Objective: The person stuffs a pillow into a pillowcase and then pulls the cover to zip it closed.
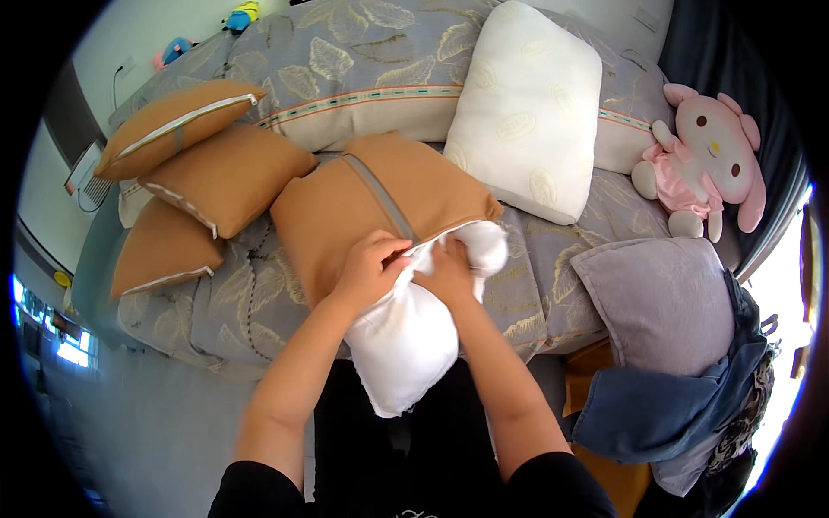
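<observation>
1. At the front of the leaf-patterned grey sofa (540, 272), the large brown cushion cover (324, 211) lies on the seat, its open edge facing the person, a grey band running across it.
2. From that opening a white insert (406, 345) spills out: a big lobe hangs over the seat's front edge above the person's dark-clad legs, and a smaller bulge pokes out on the right.
3. The left hand (373, 268) is closed on the cover's edge, fingers curled where brown fabric meets white.
4. The right hand (449, 274) is thrust against the white insert at the opening. Its fingertips are tucked out of my sight, so I can't tell whether it grasps or only pushes.
5. Over on the left, three brown cushions with pale zips lean in a pile: a top one (177, 129), a middle one (233, 177) and a bottom one (164, 250).
6. Behind the cover, to the right, a white pillow (527, 104) rests against the sofa's back.
7. Further right sits a pink and white plush toy (706, 155), near a dark curtain (734, 52).
8. Below the toy lies a grey cushion (656, 298), with blue cloth (648, 414) overlapping its lower edge.
</observation>
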Tool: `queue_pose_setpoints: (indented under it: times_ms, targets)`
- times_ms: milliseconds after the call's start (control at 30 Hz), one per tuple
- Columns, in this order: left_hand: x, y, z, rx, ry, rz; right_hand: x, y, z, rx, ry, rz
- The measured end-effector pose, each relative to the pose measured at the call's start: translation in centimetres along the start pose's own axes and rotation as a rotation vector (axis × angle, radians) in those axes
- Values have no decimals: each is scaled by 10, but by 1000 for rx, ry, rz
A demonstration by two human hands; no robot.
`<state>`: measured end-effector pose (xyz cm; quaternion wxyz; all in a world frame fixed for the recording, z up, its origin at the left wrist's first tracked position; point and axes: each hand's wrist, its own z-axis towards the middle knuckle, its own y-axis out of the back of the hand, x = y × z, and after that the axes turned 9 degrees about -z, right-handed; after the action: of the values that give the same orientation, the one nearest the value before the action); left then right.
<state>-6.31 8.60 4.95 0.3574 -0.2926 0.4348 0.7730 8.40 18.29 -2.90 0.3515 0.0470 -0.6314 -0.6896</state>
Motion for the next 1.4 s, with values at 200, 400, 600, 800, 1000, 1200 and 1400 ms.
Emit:
queue_pose_setpoints:
  times_ms: [200,400,600,800,1000,1200,1400]
  targets:
    - [4,21,-76,-322,-125,355,-31,68,-86,-26,260,430]
    - [19,7,-44,-262,153,463,66,59,-81,110,-35,-42]
    - [28,56,-49,31,230,-118,74,32,-43,61,-216,-262]
    - [15,47,-73,217,237,-331,16,-23,39,-44,-395,-221]
    - [44,25,-51,-14,316,-257,27,1,29,-86,-312,-56]
    - [-25,13,-20,292,354,-859,-14,18,-41,-215,-304,573]
    - [-25,44,-44,492,297,-1118,36,84,-141,-378,-64,930]
